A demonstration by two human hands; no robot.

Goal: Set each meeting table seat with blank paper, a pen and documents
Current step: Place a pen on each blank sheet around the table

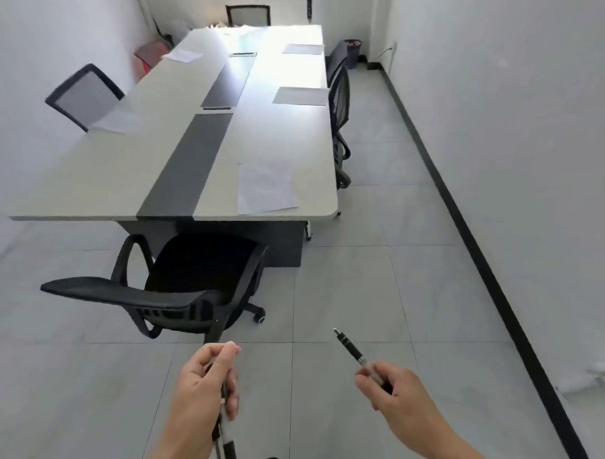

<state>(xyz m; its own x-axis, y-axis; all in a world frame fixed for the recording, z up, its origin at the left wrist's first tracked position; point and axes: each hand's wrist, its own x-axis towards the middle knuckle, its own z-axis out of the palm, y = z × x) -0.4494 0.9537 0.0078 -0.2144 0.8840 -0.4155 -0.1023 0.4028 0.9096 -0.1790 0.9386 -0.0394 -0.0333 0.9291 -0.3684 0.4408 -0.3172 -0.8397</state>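
The long tabletop of pale, smooth laminate, with a dark grey strip down its middle, runs toward the far wall. A black mesh swivel chair stands at its near end. Flat white sheets lie at the seats: a near sheet at the right corner, others further along both edges. No pens show beside them, so the pen step seems in hand. Both hands hover over the floor, well short of the table. The left hand curls round a bundle of slim pens; the right hand pinches a single black, silver-banded pen. Next, it likely needs laying beside the near sheet.
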